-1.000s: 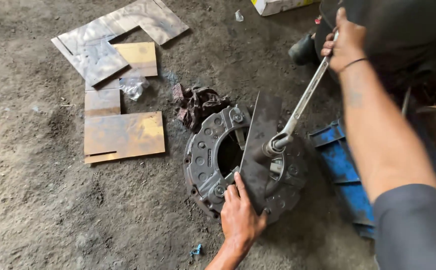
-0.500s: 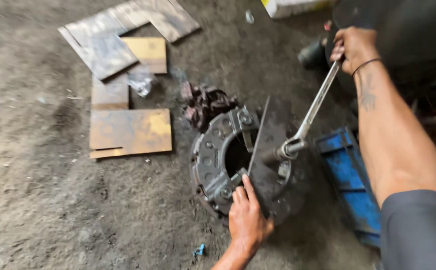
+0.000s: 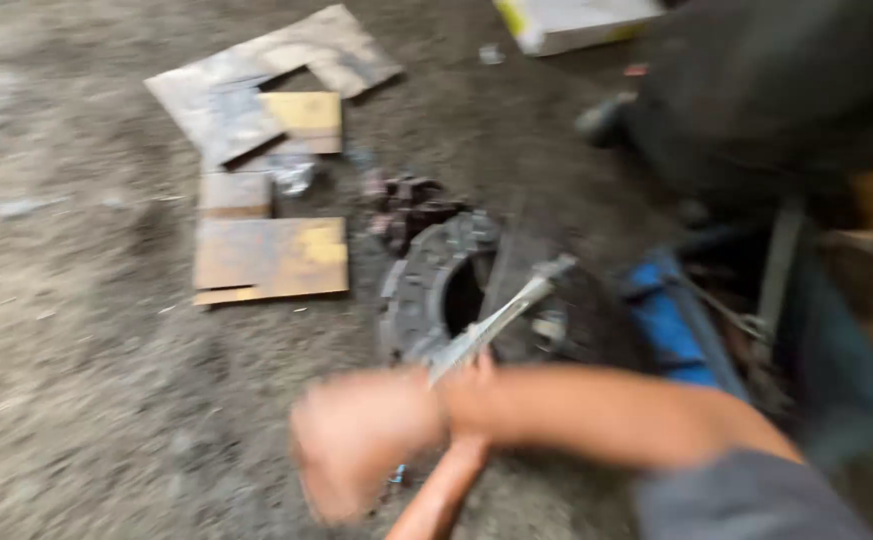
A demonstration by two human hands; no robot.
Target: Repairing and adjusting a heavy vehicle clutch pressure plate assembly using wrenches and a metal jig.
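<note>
The right hand [image 3: 357, 455] is a blur closed round the near end of a long wrench [image 3: 492, 328], whose far end sits on the round clutch plate [image 3: 437, 290] lying on the dirt floor [image 3: 87, 400]. The left hand [image 3: 472, 385] is mostly hidden behind that arm, so its grip cannot be told. If the wrench slips off, knuckles may strike the plate. Cardboard pieces [image 3: 267, 255] lie left, a blue frame [image 3: 672, 325] crowds the right
</note>
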